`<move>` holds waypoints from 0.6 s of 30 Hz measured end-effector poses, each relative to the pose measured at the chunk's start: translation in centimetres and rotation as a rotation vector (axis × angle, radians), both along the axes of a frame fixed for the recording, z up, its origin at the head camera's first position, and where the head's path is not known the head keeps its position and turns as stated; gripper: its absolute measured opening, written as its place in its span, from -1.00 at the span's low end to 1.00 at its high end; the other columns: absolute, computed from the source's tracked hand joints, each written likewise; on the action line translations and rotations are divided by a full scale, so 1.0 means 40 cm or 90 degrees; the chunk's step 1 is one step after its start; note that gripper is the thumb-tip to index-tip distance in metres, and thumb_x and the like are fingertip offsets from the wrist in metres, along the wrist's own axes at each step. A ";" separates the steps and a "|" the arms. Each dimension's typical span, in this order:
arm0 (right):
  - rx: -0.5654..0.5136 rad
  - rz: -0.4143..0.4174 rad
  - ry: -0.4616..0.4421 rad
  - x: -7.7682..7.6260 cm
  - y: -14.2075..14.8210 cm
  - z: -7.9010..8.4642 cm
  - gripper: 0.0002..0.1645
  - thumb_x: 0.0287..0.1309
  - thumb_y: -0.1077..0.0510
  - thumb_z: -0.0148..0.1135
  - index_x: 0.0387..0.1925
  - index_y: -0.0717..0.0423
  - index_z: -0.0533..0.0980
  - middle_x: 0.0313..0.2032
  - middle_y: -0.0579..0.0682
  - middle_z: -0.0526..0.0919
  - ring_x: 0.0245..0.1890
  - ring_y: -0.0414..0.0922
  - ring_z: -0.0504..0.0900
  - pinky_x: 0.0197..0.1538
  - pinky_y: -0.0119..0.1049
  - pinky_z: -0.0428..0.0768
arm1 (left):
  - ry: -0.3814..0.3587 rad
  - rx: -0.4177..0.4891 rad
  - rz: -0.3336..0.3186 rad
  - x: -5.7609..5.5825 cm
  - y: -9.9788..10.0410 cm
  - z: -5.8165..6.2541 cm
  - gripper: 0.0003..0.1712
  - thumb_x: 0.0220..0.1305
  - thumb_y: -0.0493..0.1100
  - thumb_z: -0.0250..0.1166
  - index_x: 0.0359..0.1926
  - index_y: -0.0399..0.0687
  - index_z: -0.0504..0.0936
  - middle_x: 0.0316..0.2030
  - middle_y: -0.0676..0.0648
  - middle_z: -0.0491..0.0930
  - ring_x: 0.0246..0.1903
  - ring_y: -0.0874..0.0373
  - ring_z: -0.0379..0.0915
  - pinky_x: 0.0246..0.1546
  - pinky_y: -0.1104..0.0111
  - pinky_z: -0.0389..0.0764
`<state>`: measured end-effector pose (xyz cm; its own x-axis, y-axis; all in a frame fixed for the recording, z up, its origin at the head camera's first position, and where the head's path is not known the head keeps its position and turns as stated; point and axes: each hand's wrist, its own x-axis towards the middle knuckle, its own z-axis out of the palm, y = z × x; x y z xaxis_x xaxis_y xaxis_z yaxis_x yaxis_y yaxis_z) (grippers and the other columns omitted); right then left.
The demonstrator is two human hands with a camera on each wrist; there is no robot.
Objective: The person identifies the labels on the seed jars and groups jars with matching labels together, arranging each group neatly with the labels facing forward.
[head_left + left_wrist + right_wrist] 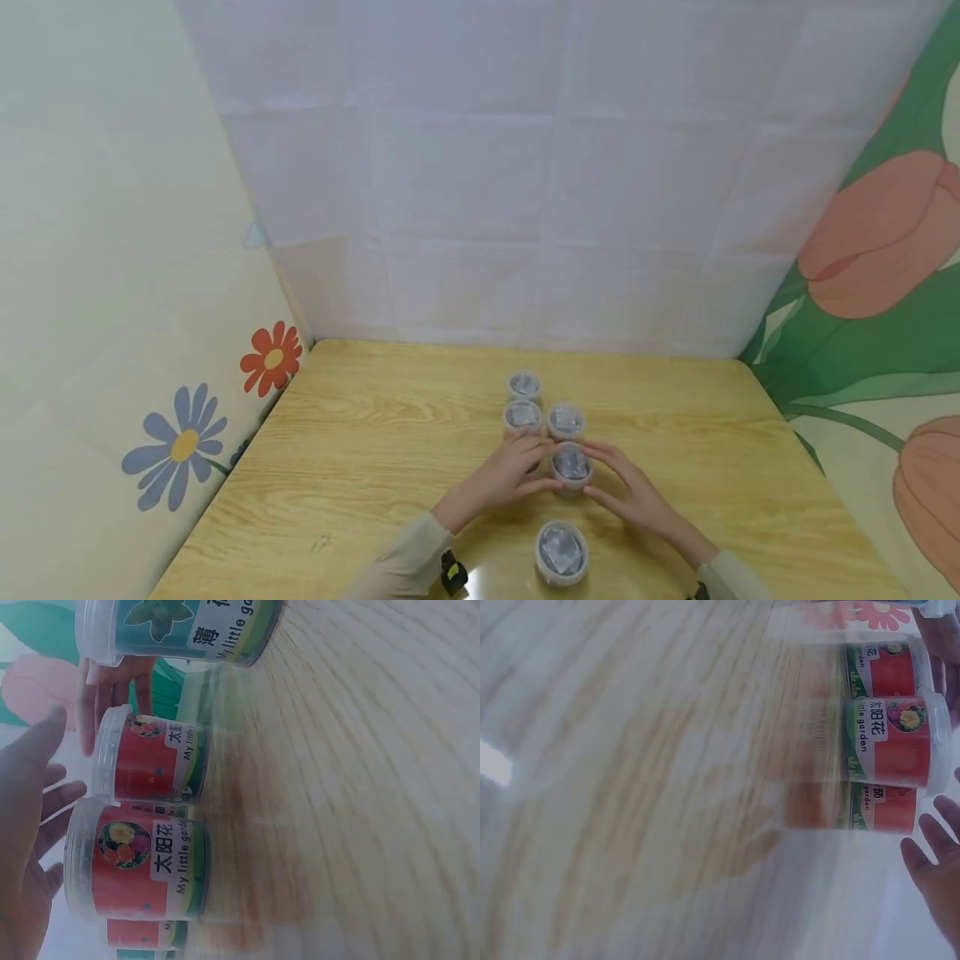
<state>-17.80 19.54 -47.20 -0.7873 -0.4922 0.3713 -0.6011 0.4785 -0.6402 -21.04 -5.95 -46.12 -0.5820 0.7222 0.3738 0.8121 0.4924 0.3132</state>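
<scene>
A round tub (572, 464) with a clear lid stands on the table between my two hands. In the head view, the fingertips of my left hand (498, 473) are at its left side and those of my right hand (633, 497) at its right side. Both hands have loosely extended, spread fingers. Red flower labels wrap the nearby tubs, such as this tub (124, 862) beside my left hand and this tub (892, 742) near my right fingers. My left hand partly covers another tub in its column.
Behind the hands stand a tub (566, 422) and, in the left column, two more, the rear tub (524, 384) and the tub (522, 415) before it. Nearer the front edge is a separate tub (562, 552), teal-labelled. The wooden table (375, 417) meets a white cloth (465, 183).
</scene>
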 end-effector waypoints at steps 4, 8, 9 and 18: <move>-0.009 -0.001 0.017 0.005 0.003 0.006 -0.31 0.06 0.11 0.32 0.24 0.10 0.32 0.23 0.17 0.34 0.27 -0.10 0.29 0.28 -0.13 0.32 | 0.047 0.021 -0.054 0.002 -0.013 0.000 -0.37 0.20 0.15 0.20 0.20 -0.07 0.41 0.09 0.01 0.52 0.12 0.20 0.39 0.30 0.04 0.20; -0.010 -0.009 0.027 0.014 0.002 0.014 -0.33 0.03 0.13 0.34 0.20 0.11 0.36 0.20 0.17 0.38 0.23 -0.04 0.33 0.26 -0.15 0.34 | 0.055 0.026 -0.081 0.005 -0.023 -0.003 -0.39 0.20 0.11 0.23 0.21 -0.06 0.41 0.08 0.02 0.52 0.10 0.20 0.38 0.26 0.20 0.29; -0.011 -0.010 0.030 0.016 0.002 0.016 -0.34 0.02 0.14 0.35 0.19 0.12 0.37 0.19 0.17 0.39 0.21 -0.01 0.35 0.26 -0.15 0.35 | 0.057 0.024 -0.084 0.007 -0.026 -0.004 -0.39 0.20 0.11 0.22 0.21 -0.04 0.41 0.08 0.03 0.52 0.09 0.21 0.37 0.24 0.26 0.32; -0.013 0.008 0.088 0.035 0.009 0.006 -0.38 -0.14 0.27 0.44 0.06 0.22 0.47 0.05 0.16 0.50 0.07 0.04 0.44 0.18 -0.25 0.43 | 0.009 0.061 -0.120 0.029 -0.043 -0.004 -0.43 0.23 0.06 0.21 0.21 -0.04 0.41 0.01 0.06 0.50 -0.02 0.30 0.38 0.09 0.56 0.39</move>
